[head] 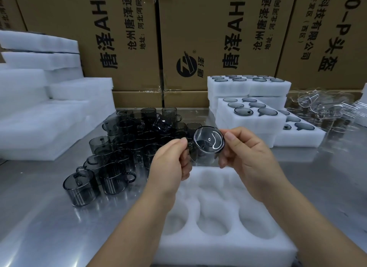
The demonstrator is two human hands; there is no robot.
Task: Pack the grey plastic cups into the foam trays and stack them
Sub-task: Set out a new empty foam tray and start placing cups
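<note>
A grey see-through cup (207, 145) is held tilted in the air above the near foam tray (222, 245), its base turned toward me. My left hand (171, 161) pinches its handle side, and my right hand (245, 157) grips its right wall between thumb and fingers. The tray's round pockets in view hold nothing. A heap of several more grey cups (119, 151) stands on the steel table (49, 217) to the left.
Filled foam trays (250, 115) are stacked at the back right, with another filled tray (301, 135) beside them. Blank foam blocks (39, 111) pile up at the left. Clear plastic pieces (321, 107) lie far right. Cardboard boxes (123, 38) wall off the back.
</note>
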